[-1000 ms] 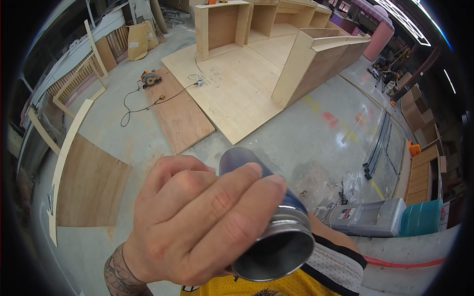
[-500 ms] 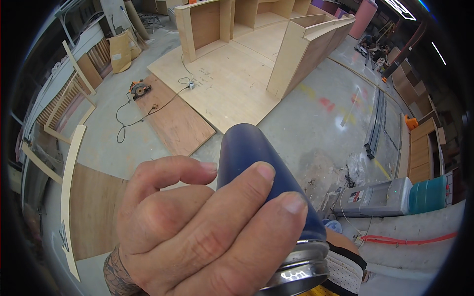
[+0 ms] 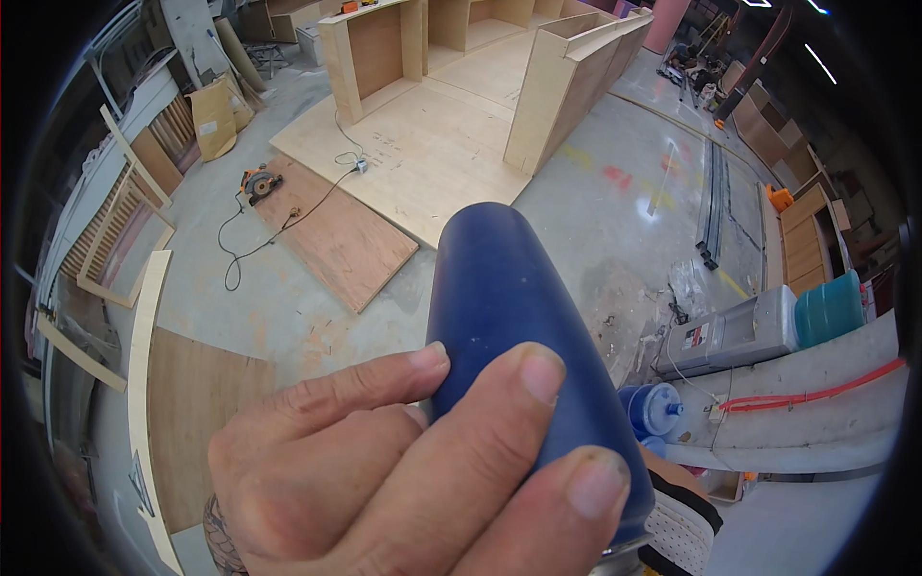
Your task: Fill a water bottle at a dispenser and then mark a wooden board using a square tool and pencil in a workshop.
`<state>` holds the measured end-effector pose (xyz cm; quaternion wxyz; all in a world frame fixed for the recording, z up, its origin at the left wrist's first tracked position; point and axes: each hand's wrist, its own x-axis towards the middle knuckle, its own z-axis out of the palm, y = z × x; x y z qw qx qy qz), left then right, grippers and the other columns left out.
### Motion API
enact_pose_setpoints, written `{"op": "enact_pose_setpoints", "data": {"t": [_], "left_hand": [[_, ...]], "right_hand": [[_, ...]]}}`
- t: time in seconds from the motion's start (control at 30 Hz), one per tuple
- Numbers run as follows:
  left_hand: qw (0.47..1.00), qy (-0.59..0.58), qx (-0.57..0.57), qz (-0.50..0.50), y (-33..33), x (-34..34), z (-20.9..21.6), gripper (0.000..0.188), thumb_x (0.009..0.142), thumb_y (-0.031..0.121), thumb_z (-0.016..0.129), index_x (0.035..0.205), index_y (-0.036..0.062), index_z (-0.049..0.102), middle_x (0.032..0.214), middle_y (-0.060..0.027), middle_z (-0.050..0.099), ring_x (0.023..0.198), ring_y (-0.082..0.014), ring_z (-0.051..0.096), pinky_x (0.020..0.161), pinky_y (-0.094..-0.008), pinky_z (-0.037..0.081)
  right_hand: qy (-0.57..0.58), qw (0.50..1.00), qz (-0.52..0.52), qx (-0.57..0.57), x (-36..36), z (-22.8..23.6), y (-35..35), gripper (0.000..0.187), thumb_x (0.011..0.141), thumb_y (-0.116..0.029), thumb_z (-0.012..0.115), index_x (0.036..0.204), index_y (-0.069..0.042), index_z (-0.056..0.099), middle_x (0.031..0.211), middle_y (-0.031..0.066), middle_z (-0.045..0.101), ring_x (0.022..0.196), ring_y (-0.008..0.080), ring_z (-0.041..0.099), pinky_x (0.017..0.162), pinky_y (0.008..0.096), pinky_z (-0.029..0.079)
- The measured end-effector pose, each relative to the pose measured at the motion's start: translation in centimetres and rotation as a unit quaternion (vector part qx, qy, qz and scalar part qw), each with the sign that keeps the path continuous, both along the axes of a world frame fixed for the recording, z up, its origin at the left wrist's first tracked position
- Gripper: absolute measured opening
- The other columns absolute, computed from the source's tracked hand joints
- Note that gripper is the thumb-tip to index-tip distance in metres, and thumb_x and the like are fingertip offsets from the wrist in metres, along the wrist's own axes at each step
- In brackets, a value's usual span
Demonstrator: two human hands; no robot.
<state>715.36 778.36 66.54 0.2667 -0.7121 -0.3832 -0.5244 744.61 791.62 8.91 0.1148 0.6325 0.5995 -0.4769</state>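
A dark blue vacuum flask (image 3: 523, 307) with a smooth surface fills the middle of the view. It is tilted, its rounded base pointing away from me and a sliver of its silver metal neck (image 3: 622, 560) showing at the lower edge. My left hand (image 3: 384, 480) grips its side from the left, fingers curled against the blue wall and a tattoo at the wrist. The flask's mouth is out of sight. My right hand does not show.
On the floor ahead lies a reddish plywood board (image 3: 336, 230), with a circular saw (image 3: 259, 184) and its cord. Beyond stands a pale wooden cabinet frame (image 3: 552, 96). At right are a grey water dispenser (image 3: 730, 336) and a blue water bottle (image 3: 653, 408).
The flask has shifted toward me, and its metal neck has mostly slid below the lower edge. My left hand has moved lower with it. The view has turned slightly, exposing the blue water bottle.
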Motion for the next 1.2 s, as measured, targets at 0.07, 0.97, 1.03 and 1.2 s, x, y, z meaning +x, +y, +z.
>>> {"op": "enact_pose_setpoints", "data": {"t": [0.07, 0.97, 1.03, 1.2], "left_hand": [[0.997, -0.044, 0.065, 0.005, -1.3, -0.6, -0.6, 0.051, 0.076, 0.016, 0.089, 0.121, 0.0173, 0.065, 0.116, -0.0063, 0.074, 0.093, -0.0172, 0.066, 0.081, -0.0254, 0.057], [0.953, 0.049, -0.170, 0.246, -15.4, -2.1, 6.4, 0.062, 0.089, 0.024, 0.078, 0.137, 0.0232, 0.038, 0.127, -0.0107, 0.061, 0.104, -0.0222, 0.061, 0.090, -0.0349, 0.060], [0.951, 0.048, -0.175, 0.250, -15.7, -1.7, 6.7, 0.063, 0.090, 0.025, 0.077, 0.139, 0.0236, 0.036, 0.128, -0.0111, 0.060, 0.105, -0.0226, 0.060, 0.091, -0.0356, 0.060], [0.959, 0.051, -0.131, 0.245, -14.6, -2.3, 5.8, 0.064, 0.090, 0.024, 0.076, 0.140, 0.0242, 0.036, 0.130, -0.0114, 0.059, 0.105, -0.0233, 0.060, 0.092, -0.0358, 0.060]], "right_hand": [[-0.002, 1.000, 0.014, -0.007, -1.0, -0.3, -2.5, 0.036, 0.089, -0.041, 0.070, 0.096, -0.008, 0.082, 0.090, 0.0176, 0.076, 0.083, 0.0316, 0.071, 0.078, 0.0403, 0.055], [-0.005, 0.999, 0.039, 0.000, -6.6, 0.1, -5.7, 0.032, 0.090, -0.041, 0.070, 0.096, -0.012, 0.084, 0.087, 0.0152, 0.075, 0.068, 0.0273, 0.067, 0.067, 0.0388, 0.055], [0.000, 0.999, 0.042, 0.012, -6.4, 0.0, -5.7, 0.032, 0.090, -0.041, 0.071, 0.097, -0.012, 0.084, 0.087, 0.0150, 0.075, 0.069, 0.0277, 0.067, 0.068, 0.0388, 0.055], [-0.005, 0.999, 0.044, 0.021, -6.6, 0.5, -5.4, 0.032, 0.090, -0.040, 0.072, 0.097, -0.011, 0.083, 0.088, 0.0149, 0.076, 0.071, 0.0287, 0.068, 0.069, 0.0389, 0.055]]}}
